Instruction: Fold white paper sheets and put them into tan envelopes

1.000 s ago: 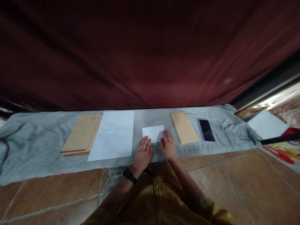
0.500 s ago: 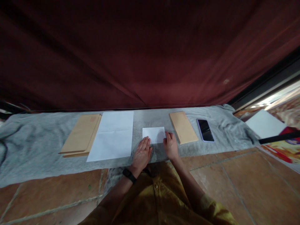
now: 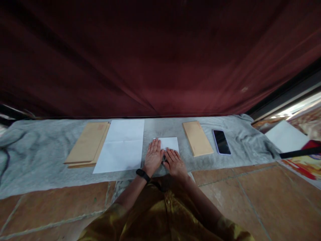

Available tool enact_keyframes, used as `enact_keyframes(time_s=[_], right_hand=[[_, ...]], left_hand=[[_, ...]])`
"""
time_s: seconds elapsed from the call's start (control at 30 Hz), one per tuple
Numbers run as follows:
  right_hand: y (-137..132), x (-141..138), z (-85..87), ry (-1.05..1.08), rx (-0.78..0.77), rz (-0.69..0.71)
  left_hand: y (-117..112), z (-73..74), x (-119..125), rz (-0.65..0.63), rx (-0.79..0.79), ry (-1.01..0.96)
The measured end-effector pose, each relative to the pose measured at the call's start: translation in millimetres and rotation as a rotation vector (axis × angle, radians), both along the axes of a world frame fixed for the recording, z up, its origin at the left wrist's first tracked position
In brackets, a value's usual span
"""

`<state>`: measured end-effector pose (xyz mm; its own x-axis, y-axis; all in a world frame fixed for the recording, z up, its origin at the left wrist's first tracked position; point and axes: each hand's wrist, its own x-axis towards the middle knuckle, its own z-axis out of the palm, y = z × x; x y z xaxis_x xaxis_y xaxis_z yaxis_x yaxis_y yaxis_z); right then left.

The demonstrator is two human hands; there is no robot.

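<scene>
A small white rectangle of paper, seemingly folded point(image 3: 171, 142), lies flat on a soft grey plush cloth point(image 3: 164, 127), directly in front of the person. The left hand point(image 3: 153, 157) is spread flat over its left part, fingers straight and close together, gripping nothing. The right hand point(image 3: 177, 165) is also flat and grips nothing, its fingertips at the paper's near edge, the thumb close to the left hand.

The step in hand looks like pressing or smoothing the folded paper. The next move probably calls for even pressure from flat fingers, with the left hand steadying the paper so that its edges do not slip on the yielding cloth.

A large creased white paper sheet point(image 3: 120, 147) lies near the left hand, and a slim stack of tan paper envelopes point(image 3: 198, 139) lies to the right, apart from both hands.
</scene>
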<state>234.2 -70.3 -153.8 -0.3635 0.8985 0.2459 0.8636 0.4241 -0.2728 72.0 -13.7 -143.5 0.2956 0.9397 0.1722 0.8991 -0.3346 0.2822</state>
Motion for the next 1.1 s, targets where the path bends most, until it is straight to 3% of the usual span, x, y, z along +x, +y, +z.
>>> enact_keyframes(time_s=[0.2,0.47,0.83,1.1], right_hand=[[-4.6,5.2,1.8,-0.019,-0.004,0.021],[-12.3,12.0,2.3,-0.047,-0.015,-0.056],[-18.3,29.2,-5.8,-0.085,0.065,-0.101],[9.5,16.0,5.0,0.073,0.015,-0.14]], left_hand=[[1.0,-4.5,-2.2,0.041,0.007,-0.002],[0.1,-5.8,-0.5,0.064,0.012,0.036],[-1.0,-6.7,0.3,0.07,0.016,0.11],[-1.2,-6.8,2.1,0.083,0.038,0.111]])
